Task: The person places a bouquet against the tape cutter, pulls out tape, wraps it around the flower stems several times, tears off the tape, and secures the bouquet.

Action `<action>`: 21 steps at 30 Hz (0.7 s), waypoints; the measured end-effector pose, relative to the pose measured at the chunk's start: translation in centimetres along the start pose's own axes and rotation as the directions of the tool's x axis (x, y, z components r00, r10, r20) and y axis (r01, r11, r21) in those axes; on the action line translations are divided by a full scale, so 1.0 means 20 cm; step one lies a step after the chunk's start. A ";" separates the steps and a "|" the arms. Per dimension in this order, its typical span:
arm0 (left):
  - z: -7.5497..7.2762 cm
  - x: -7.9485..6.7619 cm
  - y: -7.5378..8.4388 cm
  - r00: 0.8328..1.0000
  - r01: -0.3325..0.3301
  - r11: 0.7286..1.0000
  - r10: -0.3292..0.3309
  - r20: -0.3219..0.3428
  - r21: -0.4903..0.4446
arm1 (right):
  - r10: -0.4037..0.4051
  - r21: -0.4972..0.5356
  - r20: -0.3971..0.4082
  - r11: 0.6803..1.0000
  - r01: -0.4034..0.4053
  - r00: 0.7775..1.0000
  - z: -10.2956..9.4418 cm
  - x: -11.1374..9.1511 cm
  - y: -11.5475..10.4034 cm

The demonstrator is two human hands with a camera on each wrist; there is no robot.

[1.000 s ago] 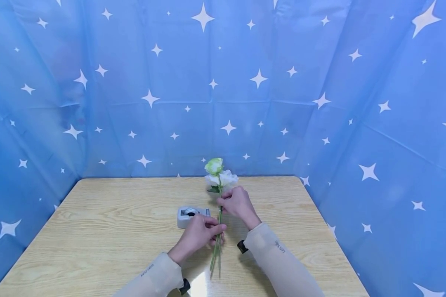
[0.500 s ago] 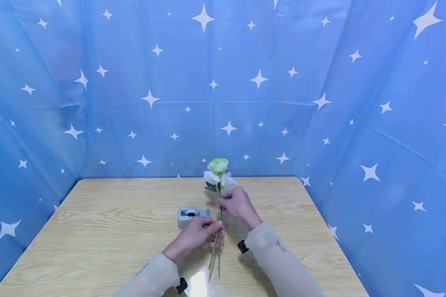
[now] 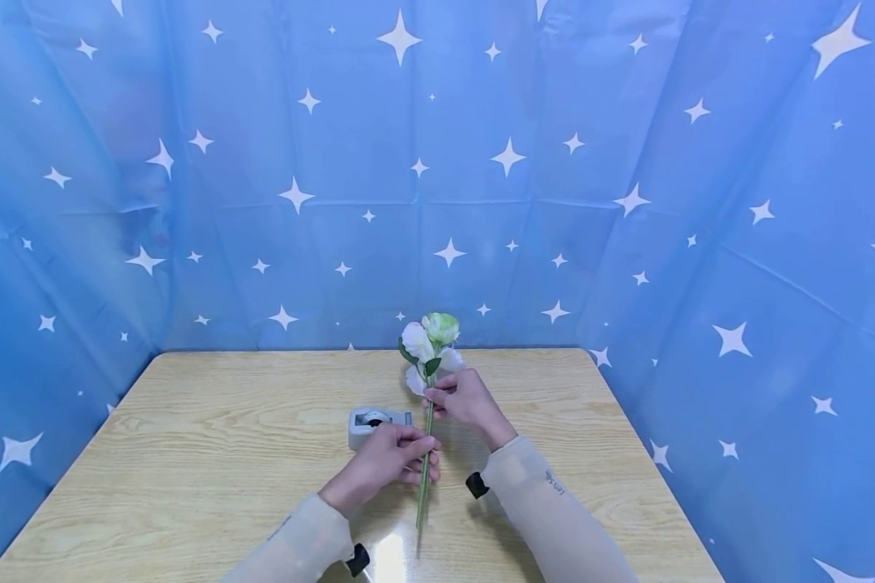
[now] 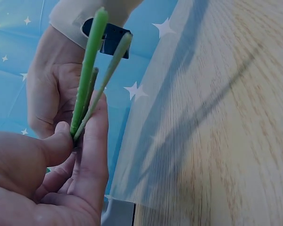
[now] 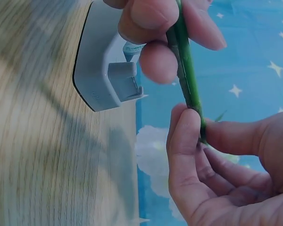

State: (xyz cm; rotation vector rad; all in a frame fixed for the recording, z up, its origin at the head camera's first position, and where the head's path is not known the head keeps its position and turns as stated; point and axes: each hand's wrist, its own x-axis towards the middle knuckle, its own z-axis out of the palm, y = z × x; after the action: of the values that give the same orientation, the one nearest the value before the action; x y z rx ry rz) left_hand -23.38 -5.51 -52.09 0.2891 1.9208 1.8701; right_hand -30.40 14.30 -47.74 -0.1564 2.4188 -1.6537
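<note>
A small bunch of flowers stands over the middle of the table, its heads up and away from me. One is a pale green bloom [image 3: 442,327], beside white blooms [image 3: 417,342] and dark green leaves. My right hand [image 3: 469,402] pinches the green stems [image 5: 188,66] between thumb and fingers just under the heads. Lower down, my left hand [image 3: 389,460] holds the same stems between thumb and fingers. In the left wrist view, several stem ends [image 4: 88,66] stick out past the left thumb, slightly spread. The right fingers partly cover the white petals in the head view.
A grey-white tape dispenser [image 3: 359,431] stands on the wooden table [image 3: 226,437] just behind my left hand, partly hidden by it. A blue curtain with white stars [image 3: 371,162] surrounds the table at the back and sides. Black bands [image 3: 476,485] sit at both wrists.
The bunch has turned: the green bloom has swung from left to right, and more white petals and leaves show on the left. The lower stem ends now lie closer together. Both hands stay nearly in place.
</note>
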 end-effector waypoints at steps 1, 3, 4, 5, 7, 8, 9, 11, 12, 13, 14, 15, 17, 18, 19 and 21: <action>0.00 0.00 0.00 1.000 -0.002 1.000 0.002 -0.003 -0.001 | 0.002 0.003 0.003 1.000 -0.002 1.000 0.00 0.00 0.00; 0.00 0.00 0.01 1.000 -0.006 1.000 0.006 -0.004 -0.006 | 0.001 0.006 0.004 1.000 -0.001 1.000 0.00 0.00 0.01; 0.01 0.00 0.01 1.000 -0.008 1.000 0.008 -0.005 -0.009 | 0.002 0.007 0.003 1.000 -0.002 1.000 0.00 0.01 0.01; 0.01 0.00 0.01 1.000 -0.010 1.000 0.010 -0.007 -0.011 | 0.006 0.011 0.003 1.000 -0.006 1.000 0.00 0.01 0.01; 0.01 0.00 0.02 1.000 -0.012 1.000 0.012 -0.011 -0.017 | 0.007 0.014 0.003 1.000 -0.007 1.000 0.01 0.01 0.01; 0.01 0.00 0.02 1.000 -0.012 1.000 0.012 -0.014 -0.020 | 0.008 0.015 0.002 1.000 -0.008 1.000 0.01 0.01 0.01; 0.01 0.00 0.02 1.000 -0.013 1.000 0.012 -0.018 -0.021 | 0.008 0.014 0.002 1.000 -0.008 1.000 0.01 0.01 0.01; 0.01 -0.01 0.02 1.000 -0.016 1.000 0.016 -0.023 -0.016 | 0.004 0.012 0.004 1.000 -0.004 1.000 0.01 0.01 0.01; 0.01 -0.01 0.02 1.000 -0.016 1.000 0.015 -0.027 -0.017 | 0.005 0.012 0.005 1.000 -0.005 1.000 0.01 0.01 0.01; 0.01 -0.01 0.02 0.999 -0.018 1.000 0.017 -0.029 -0.017 | 0.007 0.014 0.006 1.000 -0.007 1.000 0.01 0.01 0.01; 0.01 -0.01 0.02 0.999 -0.019 1.000 0.018 -0.033 -0.016 | 0.008 0.017 0.008 1.000 -0.008 1.000 0.00 0.01 0.01; 0.01 -0.01 0.02 0.999 -0.023 1.000 0.023 -0.035 -0.009 | 0.008 0.022 0.011 1.000 -0.008 1.000 0.00 0.01 0.01; 0.01 -0.01 0.02 0.999 -0.032 0.999 0.032 -0.042 0.004 | 0.013 0.037 0.016 0.999 -0.014 1.000 0.00 0.01 0.01; 0.01 -0.01 0.02 0.998 -0.031 0.999 0.032 -0.047 0.005 | 0.016 0.048 0.020 0.999 -0.017 1.000 0.00 0.00 0.01; 0.01 -0.01 0.02 0.998 -0.035 0.999 0.036 -0.050 0.013 | 0.017 0.059 0.023 0.998 -0.019 1.000 0.00 0.00 0.01; 0.02 -0.02 0.02 0.997 -0.043 0.998 0.045 -0.059 0.034 | 0.021 0.075 0.028 0.997 -0.023 0.999 0.00 0.00 0.01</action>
State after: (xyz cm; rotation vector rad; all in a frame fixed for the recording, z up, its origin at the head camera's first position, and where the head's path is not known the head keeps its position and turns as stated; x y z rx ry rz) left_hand -23.00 -5.28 -51.67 0.2909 2.0016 1.8976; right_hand -30.34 14.44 -48.00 -0.1385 2.3255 -1.7191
